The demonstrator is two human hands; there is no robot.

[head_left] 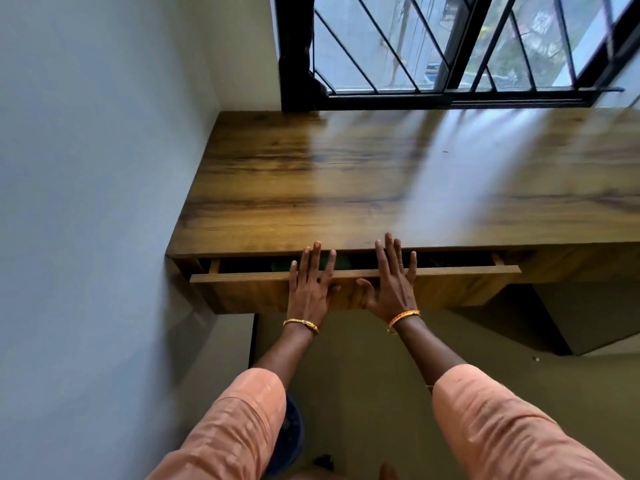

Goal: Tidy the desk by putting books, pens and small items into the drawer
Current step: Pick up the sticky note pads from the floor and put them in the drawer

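I see a wide brown wooden desk (381, 174) pushed into a corner, with a pale grey wall (86, 168) on its left and a window with black metal bars (450, 46) behind it. Light from the window shines on the wood.

Under the desk top, the long brown wooden drawer (242, 292) sticks out just a little. Only a thin dark gap shows above its front board. Something green (280, 264) sits inside that gap, but it is too dark in there for me to tell what it is.

My left hand (310, 284) lies flat on the drawer front, fingers straight and spread, tips reaching over the top edge. My right hand (393, 282) lies flat just beside it in the same way. Neither hand grips anything; both just press on the board. The thumbs point toward each other and nearly meet.

Each wrist wears a gold bangle (300, 325), and the arms have peach orange sleeves (235, 427). Below is a dull tan floor (363, 375).
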